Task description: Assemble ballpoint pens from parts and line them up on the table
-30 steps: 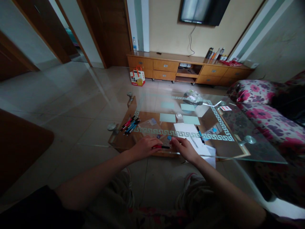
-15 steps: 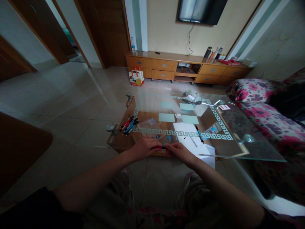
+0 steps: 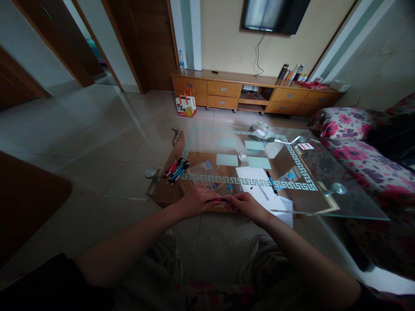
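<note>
hands barely moved; left hand (image 3: 197,201), right hand (image 3: 245,204) pinch pen (image 3: 220,199) at table edge (image 3: 207,209).

Hands (image 3: 223,202) now together on pen (image 3: 220,199)

A dim room is being shown, floored in pale glossy tiles (image 3: 97,129) that are reflecting light from the far left. A low wooden cabinet (image 3: 253,93) with drawers is being seen along the far cream wall (image 3: 223,39), under a wall-mounted television (image 3: 274,15). Dark wooden doors (image 3: 145,43) are standing at far left. A floral sofa (image 3: 363,142) is being seen at right, beside the glass worktop (image 3: 324,172).
</note>
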`<action>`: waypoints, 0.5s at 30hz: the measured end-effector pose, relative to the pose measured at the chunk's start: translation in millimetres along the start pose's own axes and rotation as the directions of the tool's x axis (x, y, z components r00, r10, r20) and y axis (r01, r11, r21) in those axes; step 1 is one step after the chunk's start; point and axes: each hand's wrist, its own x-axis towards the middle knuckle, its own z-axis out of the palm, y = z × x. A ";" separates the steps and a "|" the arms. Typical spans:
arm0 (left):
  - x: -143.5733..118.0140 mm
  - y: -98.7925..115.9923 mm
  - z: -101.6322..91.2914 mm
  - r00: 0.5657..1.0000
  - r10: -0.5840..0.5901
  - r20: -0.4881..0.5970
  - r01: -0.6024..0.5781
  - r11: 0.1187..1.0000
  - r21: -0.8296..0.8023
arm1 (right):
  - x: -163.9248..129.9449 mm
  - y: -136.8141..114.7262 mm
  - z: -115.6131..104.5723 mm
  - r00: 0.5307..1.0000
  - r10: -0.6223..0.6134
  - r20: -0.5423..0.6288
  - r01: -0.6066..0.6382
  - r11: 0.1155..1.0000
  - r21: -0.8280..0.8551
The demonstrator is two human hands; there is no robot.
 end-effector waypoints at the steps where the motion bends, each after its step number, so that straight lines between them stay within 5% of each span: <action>1: -0.2 -0.4 0.7 1.000 -0.002 0.000 0.002 1.000 0.004 | 0.2 0.5 -0.1 1.000 -0.004 -0.005 0.004 1.000 -0.009; 15: -0.9 -1.0 1.1 1.000 0.001 -0.004 -0.001 1.000 0.010 | 0.8 2.7 -4.9 0.998 -0.052 -0.047 0.045 0.990 -0.135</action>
